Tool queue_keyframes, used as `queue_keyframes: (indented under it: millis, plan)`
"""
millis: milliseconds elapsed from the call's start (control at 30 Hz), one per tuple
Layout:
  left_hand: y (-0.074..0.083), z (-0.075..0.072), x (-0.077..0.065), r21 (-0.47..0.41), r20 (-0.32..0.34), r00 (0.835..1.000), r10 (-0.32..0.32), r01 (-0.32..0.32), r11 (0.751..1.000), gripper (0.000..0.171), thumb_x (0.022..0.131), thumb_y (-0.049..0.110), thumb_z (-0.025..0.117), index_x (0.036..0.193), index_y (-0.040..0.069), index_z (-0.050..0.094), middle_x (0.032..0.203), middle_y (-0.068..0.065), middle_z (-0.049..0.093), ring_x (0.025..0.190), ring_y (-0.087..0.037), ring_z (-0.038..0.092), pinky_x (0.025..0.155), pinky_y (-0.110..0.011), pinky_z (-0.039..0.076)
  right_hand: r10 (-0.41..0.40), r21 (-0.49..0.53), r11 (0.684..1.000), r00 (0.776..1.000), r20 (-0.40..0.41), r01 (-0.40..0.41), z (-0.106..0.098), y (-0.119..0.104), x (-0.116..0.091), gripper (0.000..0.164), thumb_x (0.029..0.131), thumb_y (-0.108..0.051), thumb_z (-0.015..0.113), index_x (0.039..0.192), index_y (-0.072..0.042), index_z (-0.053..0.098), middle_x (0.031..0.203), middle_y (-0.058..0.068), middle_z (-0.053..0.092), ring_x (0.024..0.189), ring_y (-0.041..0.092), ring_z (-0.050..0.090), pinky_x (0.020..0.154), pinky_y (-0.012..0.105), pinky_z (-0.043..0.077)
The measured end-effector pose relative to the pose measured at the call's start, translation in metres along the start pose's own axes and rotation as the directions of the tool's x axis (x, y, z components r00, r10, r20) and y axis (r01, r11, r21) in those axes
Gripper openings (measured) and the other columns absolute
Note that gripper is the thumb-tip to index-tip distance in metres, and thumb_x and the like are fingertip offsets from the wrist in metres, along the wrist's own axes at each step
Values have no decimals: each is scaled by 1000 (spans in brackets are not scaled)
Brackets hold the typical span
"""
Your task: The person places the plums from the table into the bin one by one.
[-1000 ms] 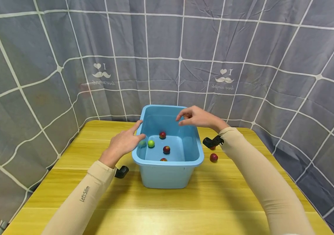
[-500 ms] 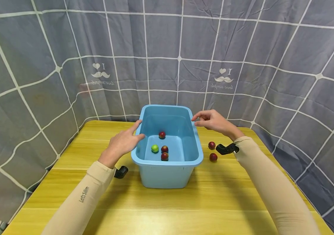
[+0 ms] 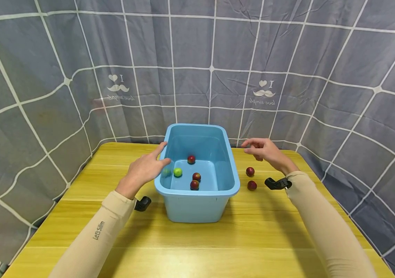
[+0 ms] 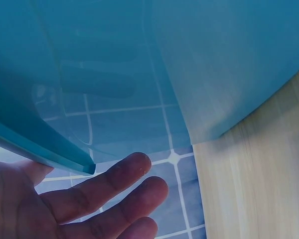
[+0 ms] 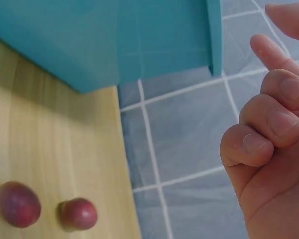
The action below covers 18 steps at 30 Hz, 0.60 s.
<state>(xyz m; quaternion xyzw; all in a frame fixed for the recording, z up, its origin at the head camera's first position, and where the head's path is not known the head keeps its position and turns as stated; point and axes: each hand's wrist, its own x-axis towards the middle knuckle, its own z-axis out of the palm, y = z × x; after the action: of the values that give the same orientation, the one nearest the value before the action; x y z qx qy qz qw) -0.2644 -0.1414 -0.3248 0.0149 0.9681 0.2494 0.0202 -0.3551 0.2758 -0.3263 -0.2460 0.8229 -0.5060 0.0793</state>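
My left hand (image 3: 145, 168) rests at the left rim of a light blue plastic tub (image 3: 197, 192), index finger and thumb over the edge. In the left wrist view, its other fingers (image 4: 127, 169) stretch out straight beside the tub's outer wall. Inside lie a bright green round fruit (image 3: 177, 172) and three dark red plums: one farther back (image 3: 191, 159) and a touching pair (image 3: 194, 185) near the front. My right hand (image 3: 265, 151) hovers right of the tub with loosely curled fingers, holding nothing. Below it, two more dark red plums (image 3: 250, 172) sit on the table.
The tub stands on a yellow wood-grain table (image 3: 197, 247). A grey curtain (image 3: 190, 88) with white grid lines hangs around the back and both sides. A black wrist camera (image 3: 277, 183) is strapped to the right wrist and another camera (image 3: 143, 204) to the left.
My right hand has moved from over the tub out to its right side and slightly down. The green fruit and front plums have rolled about inside; the left hand has stayed at the rim.
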Motion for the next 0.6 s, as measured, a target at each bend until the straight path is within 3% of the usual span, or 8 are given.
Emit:
queue_keyframes:
  millis: [267,433,600]
  plan:
    - [0,1,-1,-7,3,1000,0,0,1000,73,99,56,40,163,36,11,157,-21,41,123,-46,57,73,-47,49,16,77,997,999,-28,-14,-3,30,-8,29,98,-25,67,121,-7,66,63,3,36,56,25,29,59,37,35]
    - [0,1,-1,-7,4,1000,-2,2,1000,73,99,56,40,163,36,11,157,-21,41,121,-46,57,73,-47,49,46,107,993,998,-48,-41,-4,47,-11,32,98,-26,67,123,-7,65,65,3,35,59,33,24,59,36,33]
    - [0,2,-1,-6,5,1000,-3,3,1000,73,99,56,40,163,36,11,156,-22,42,121,-46,58,72,-45,49,84,134,988,994,-63,-75,-2,61,-14,35,98,-27,67,126,-6,63,65,1,34,58,28,24,59,36,31]
